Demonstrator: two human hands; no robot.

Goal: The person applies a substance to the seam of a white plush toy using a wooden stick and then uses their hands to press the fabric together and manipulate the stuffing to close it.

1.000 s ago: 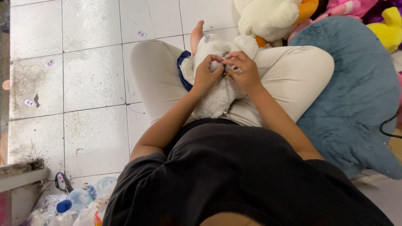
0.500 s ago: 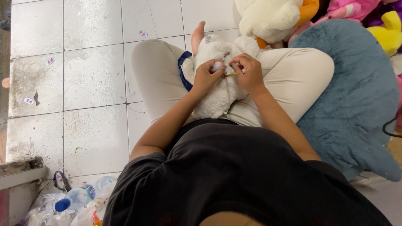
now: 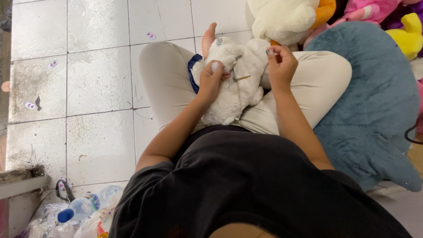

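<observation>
The left hand (image 3: 212, 79) is clamped on a small white plush toy (image 3: 235, 79), fingers curled into its fur and a thumb pressed near the seam, so the toy is pinned in the lap against the beige trousers (image 3: 167, 83). The right hand (image 3: 280, 65) is lifted a little off the toy, its fingertips pinched shut on something very small; I take it for a needle, though it is too fine to make out. A thin strand of thread (image 3: 238, 66) seems to run from that pinch down to the fur, and a short pale stick-like piece (image 3: 242, 78) lies across the toy between the two hands.

By the look of it this is the pull-through part of a hand stitch: the seam held shut with one hand, the thread drawn up and away with the other. My judgement is that the next move calls for drawing the thread taut without tearing the fabric, then bringing the point back down close beside the left thumb, so the left hand has to keep the seam edges together and its fingers out of the way.

Around them, the person sits cross-legged on a white tiled floor (image 3: 88, 88), a bare foot (image 3: 208, 37) just beyond the toy. A large blue plush (image 3: 374, 101) lies against the right knee, with a cream plush (image 3: 282, 17) and a yellow one (image 3: 407, 37) behind. Near the left hip lie plastic bottles (image 3: 81, 207) and wrappers
</observation>
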